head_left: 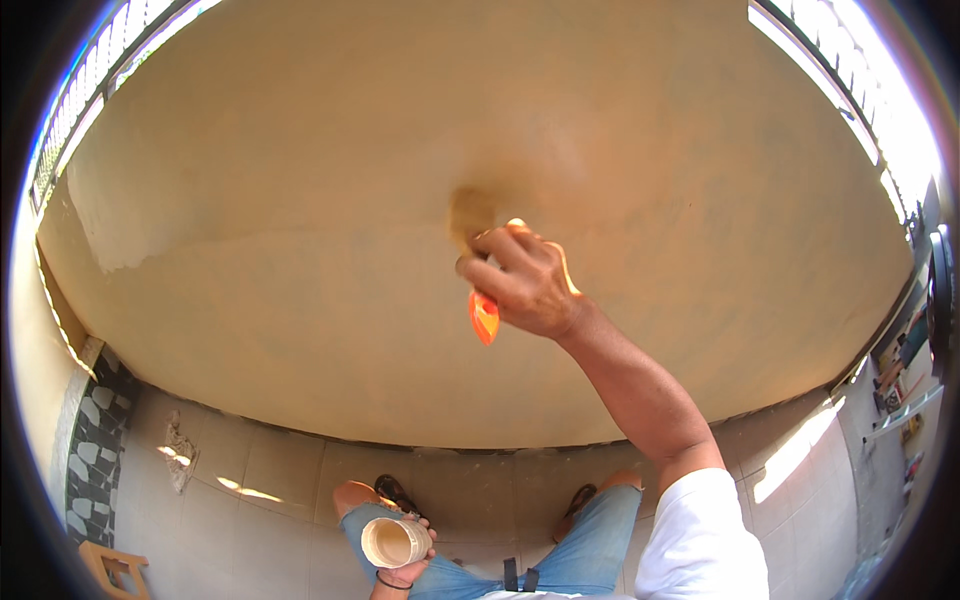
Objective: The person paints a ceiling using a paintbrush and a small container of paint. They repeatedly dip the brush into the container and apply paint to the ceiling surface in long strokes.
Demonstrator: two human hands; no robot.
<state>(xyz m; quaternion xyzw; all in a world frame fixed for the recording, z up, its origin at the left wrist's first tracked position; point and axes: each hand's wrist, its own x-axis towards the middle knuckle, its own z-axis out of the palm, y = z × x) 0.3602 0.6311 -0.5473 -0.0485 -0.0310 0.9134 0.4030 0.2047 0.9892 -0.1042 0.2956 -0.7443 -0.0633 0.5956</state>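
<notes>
In front of me rises a broad wall (330,180) coated in tan paint. My right hand (525,280) is raised to it, fingers closed round a paintbrush with an orange handle (484,318). The bristles (473,212) are blurred and seem to lie against the wall, with a darker patch or shadow around them. Low down near my lap, my left hand (415,565) holds a whitish plastic cup (394,542) from its side. Pale beige paint shows inside the cup, and its open top faces up.
A tiled floor (290,520) runs along the wall's base. At lower left are a wooden stool (112,570) and a crumpled rag (180,450). Barred windows (85,100) border the wall. A ladder (905,412) and assorted items stand at far right.
</notes>
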